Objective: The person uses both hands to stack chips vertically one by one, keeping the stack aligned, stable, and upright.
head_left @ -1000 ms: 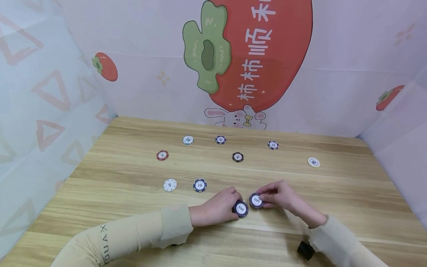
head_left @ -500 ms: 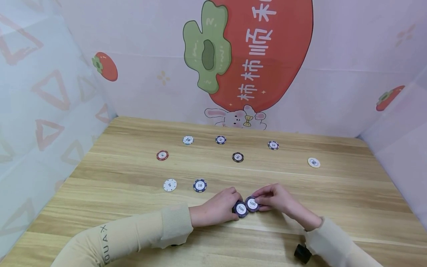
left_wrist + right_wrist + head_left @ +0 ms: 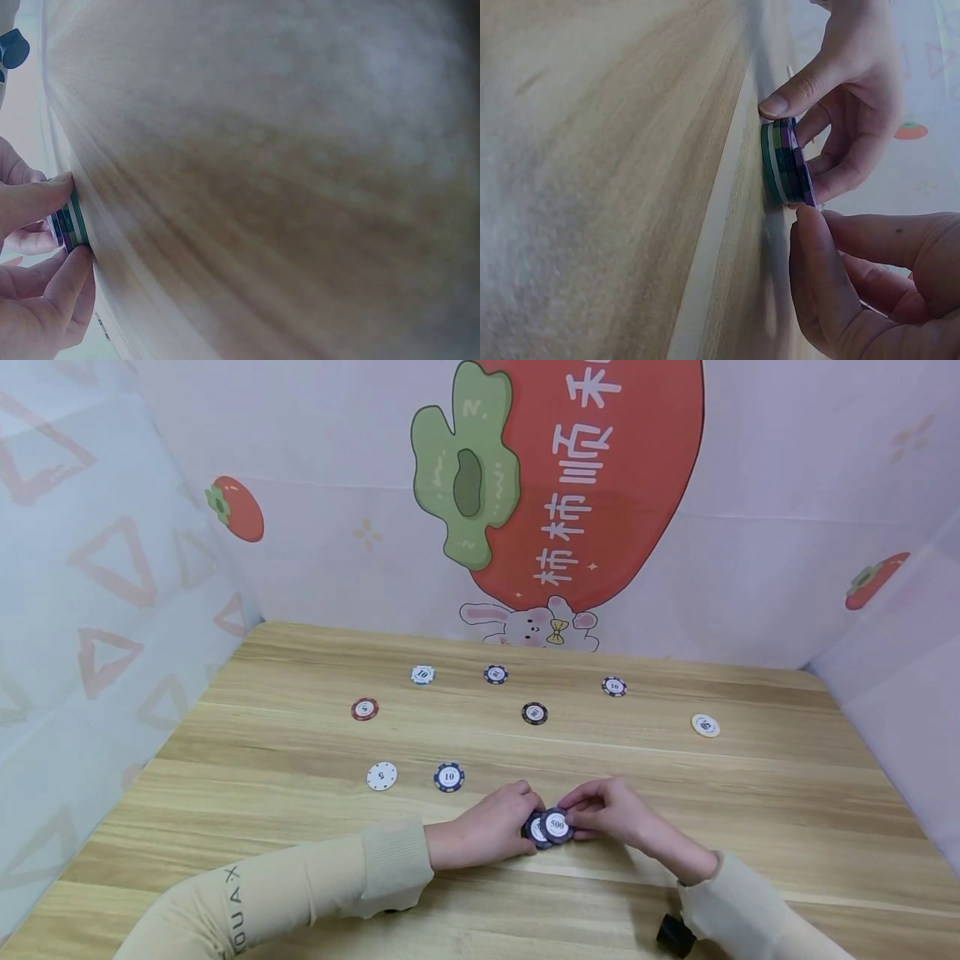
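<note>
From my station I log the top chip (image 3: 557, 825) over the right part of the stack (image 3: 536, 832), both between left hand (image 3: 491, 827) and right hand (image 3: 618, 812). Behind and left on the table (image 3: 480, 910), two chips (image 3: 449, 777) lie side by side; six chips (image 3: 535, 713) spread farther back. Backdrop (image 3: 322, 560) behind.

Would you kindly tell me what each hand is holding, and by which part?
The right hand pinches the dark 500 poker chip by its right-side edge in the head view; the left hand grips the chip stack partly beneath by its rim.
</note>
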The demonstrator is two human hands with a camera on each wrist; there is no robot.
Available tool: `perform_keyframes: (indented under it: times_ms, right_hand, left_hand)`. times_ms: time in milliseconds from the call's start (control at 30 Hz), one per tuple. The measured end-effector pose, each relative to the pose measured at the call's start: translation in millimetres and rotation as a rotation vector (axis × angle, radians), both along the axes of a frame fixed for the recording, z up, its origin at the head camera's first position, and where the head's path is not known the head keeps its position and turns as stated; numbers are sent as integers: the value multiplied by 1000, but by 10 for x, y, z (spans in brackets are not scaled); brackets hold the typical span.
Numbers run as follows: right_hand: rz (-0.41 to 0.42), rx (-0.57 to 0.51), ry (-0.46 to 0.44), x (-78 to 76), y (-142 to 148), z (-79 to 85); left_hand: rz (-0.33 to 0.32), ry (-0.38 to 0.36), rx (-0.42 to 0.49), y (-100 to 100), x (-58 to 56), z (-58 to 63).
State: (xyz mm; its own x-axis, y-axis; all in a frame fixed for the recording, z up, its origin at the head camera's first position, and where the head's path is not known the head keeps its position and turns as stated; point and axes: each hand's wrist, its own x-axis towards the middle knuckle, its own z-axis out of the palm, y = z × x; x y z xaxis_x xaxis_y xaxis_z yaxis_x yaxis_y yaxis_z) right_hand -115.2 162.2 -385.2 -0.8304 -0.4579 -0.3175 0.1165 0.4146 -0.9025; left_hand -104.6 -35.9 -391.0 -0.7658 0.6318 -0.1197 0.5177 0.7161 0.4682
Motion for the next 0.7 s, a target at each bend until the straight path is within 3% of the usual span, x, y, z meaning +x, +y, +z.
perform_keyframes:
  times_ms: [300,700]
  right_hand:
    - [25,7,4,18,-57,12]
    - [54,29,81,14,-115,0]
  left_hand:
    - [-1,0,8,3,-5,-3]
    - [-9,13,18,-1,-8,-17]
